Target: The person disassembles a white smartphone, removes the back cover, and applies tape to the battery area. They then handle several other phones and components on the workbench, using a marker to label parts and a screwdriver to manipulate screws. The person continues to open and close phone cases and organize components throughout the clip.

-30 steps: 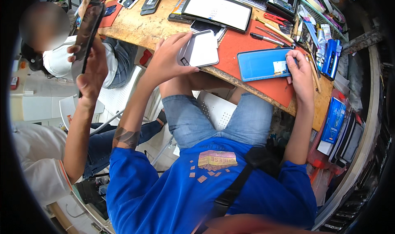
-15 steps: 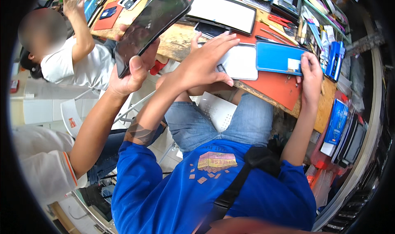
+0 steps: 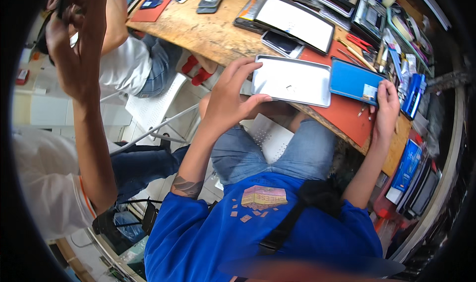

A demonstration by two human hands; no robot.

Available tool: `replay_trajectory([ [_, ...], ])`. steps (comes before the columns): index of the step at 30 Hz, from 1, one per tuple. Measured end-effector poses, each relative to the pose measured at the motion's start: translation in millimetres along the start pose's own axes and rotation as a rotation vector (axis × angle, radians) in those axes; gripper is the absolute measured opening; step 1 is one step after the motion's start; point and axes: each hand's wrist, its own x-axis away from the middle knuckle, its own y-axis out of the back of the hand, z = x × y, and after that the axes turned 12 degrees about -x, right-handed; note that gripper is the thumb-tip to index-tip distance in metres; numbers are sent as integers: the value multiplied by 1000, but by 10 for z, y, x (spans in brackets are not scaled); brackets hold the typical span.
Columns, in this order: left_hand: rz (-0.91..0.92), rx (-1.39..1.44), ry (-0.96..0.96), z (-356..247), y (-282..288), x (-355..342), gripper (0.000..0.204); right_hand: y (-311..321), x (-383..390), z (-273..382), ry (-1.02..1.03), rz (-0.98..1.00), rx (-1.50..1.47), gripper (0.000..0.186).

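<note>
My left hand (image 3: 227,94) grips the left end of a shallow silver-white tray (image 3: 292,79), thumb at its near edge and fingers at its far corner. To its right lies a flat blue panel (image 3: 353,77) with a small white label, its side against the tray. Whether the two are joined I cannot tell. My right hand (image 3: 388,103) pinches the panel's right end. Both pieces are tilted above the orange-red mat (image 3: 347,117) at the bench edge.
Behind the tray stand a white-faced flat panel (image 3: 296,24) and a dark phone (image 3: 281,44). Red-handled pliers (image 3: 359,42), tweezers and tubes crowd the right. More phones lie on the wooden bench (image 3: 208,36). At left, a co-worker's arm (image 3: 94,133) rises with a thin dark object.
The co-worker's hand with the large black phone has swung away to the upper left. My left hand, spread over the tray's left end before, now grips that end. The tray shows more fully.
</note>
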Motion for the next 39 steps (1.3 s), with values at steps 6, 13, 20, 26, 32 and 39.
replay_trajectory([
  [6,42,49,25,-24,-140,-23,65,19,35,10,-40,-75,39,17],
  [13,52,149,-1,109,-276,48,63,-15,7,-16,33,-25,67,16],
  [20,200,1231,324,153,-3,-179,64,64,-70,-84,-58,-97,131,26],
  [26,136,3224,1146,134,206,-429,80,252,-137,-166,70,11,-83,20],
  [32,138,2259,1104,255,51,-329,77,206,-117,-109,42,-6,-81,18],
  [39,229,966,531,580,161,-357,51,115,-39,-21,10,28,28,17],
])
